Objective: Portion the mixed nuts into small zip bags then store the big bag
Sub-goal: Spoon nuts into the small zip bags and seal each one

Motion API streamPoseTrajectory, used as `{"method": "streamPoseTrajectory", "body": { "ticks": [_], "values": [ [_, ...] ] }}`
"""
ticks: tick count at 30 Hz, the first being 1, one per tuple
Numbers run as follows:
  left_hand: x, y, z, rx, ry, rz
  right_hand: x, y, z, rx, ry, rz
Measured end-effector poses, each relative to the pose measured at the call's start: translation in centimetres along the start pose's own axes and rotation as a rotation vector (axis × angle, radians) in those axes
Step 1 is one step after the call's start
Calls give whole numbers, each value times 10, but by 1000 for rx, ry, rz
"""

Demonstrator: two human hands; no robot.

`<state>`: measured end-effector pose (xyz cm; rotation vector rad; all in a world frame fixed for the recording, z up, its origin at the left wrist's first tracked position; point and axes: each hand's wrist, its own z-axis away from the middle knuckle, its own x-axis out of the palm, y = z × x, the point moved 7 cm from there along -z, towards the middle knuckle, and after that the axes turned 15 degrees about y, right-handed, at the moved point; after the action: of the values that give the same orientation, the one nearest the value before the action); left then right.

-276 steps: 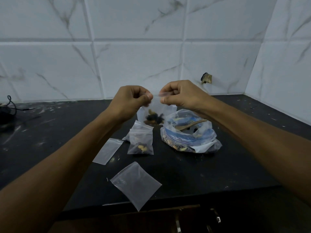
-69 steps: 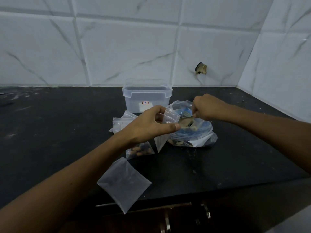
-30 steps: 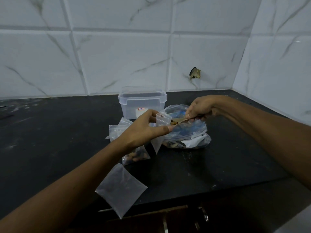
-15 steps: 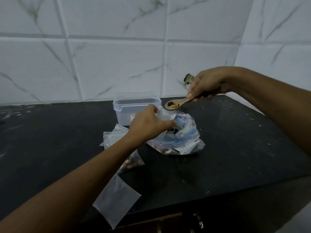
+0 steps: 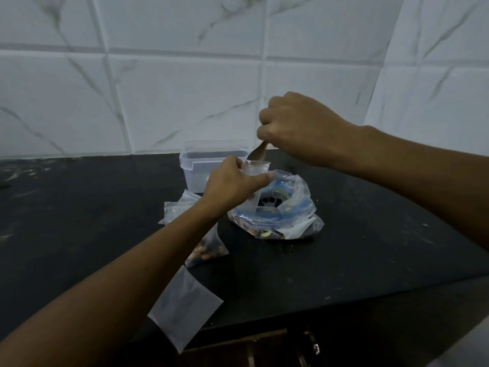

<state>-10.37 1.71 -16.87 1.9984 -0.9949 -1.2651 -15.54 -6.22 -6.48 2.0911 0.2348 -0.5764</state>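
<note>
My left hand has its fingers wrapped round a small zip bag, holding it upright with the mouth open, just above the big bag of mixed nuts on the black table. My right hand pinches the wooden spoon, bowl tipped into the small bag's mouth; contents probably nuts, too blurred to confirm. Filled bag lies near-left, empty bag at the near edge, clear container behind.
</note>
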Motion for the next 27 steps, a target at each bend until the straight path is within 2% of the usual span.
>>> {"method": "streamPoseTrajectory", "body": {
  "ticks": [2,4,6,8,11,14,19,22,25,27],
  "values": [
    [-2,-4,2,-4,-2,28,7,18,8,102,-56,-53],
    [-5,-7,5,6,-4,45,24,40,21,291,-223,-140],
    [-7,-11,7,6,-13,84,47,44,40,373,-433,-221],
    [-9,-15,8,-4,-20,119,69,27,54,332,-587,-283],
    [-10,-20,7,-12,-40,148,84,-8,66,204,-681,-398],
    [-10,-21,7,-22,-33,169,86,-27,66,138,-671,-499],
    [-7,-25,10,-63,-27,190,86,-42,66,73,-589,-532],
    [-6,-25,12,-75,-21,202,79,-47,64,27,-445,-437],
    [-6,-26,12,-80,-42,227,67,-52,64,-13,-198,-365],
    [-5,-28,14,-102,-69,251,65,-52,67,19,-152,-337]
  ]
}}
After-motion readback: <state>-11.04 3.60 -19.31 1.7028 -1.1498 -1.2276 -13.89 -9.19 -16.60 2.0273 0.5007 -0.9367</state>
